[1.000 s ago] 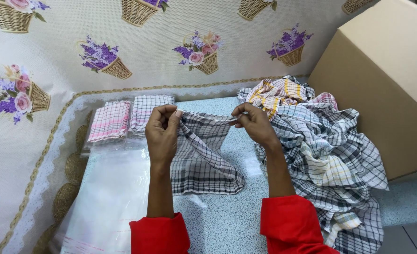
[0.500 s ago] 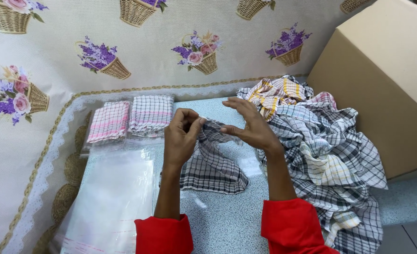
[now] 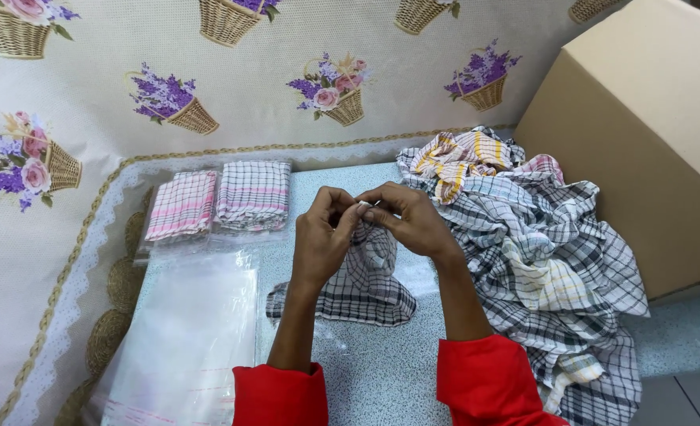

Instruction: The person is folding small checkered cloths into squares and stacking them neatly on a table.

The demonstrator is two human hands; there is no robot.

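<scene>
My left hand (image 3: 324, 237) and my right hand (image 3: 408, 219) meet above the middle of the table, both pinching the top corners of a black-and-white checked cloth (image 3: 355, 290). The cloth hangs down from my fingers and its lower edge rests crumpled on the speckled tabletop (image 3: 381, 371). A heap of loose checked cloths (image 3: 539, 252) lies just right of my right forearm. Both sleeves are red.
Two folded checked cloths in clear bags (image 3: 220, 199) lie at the back left. A stack of empty clear plastic bags (image 3: 184, 339) sits at the front left. A large cardboard box (image 3: 642, 134) stands at the right. A flower-basket patterned covering (image 3: 129, 87) hangs behind.
My hands have come together from apart, bringing the cloth's two top corners to meet, so the cloth now hangs folded and narrower.
</scene>
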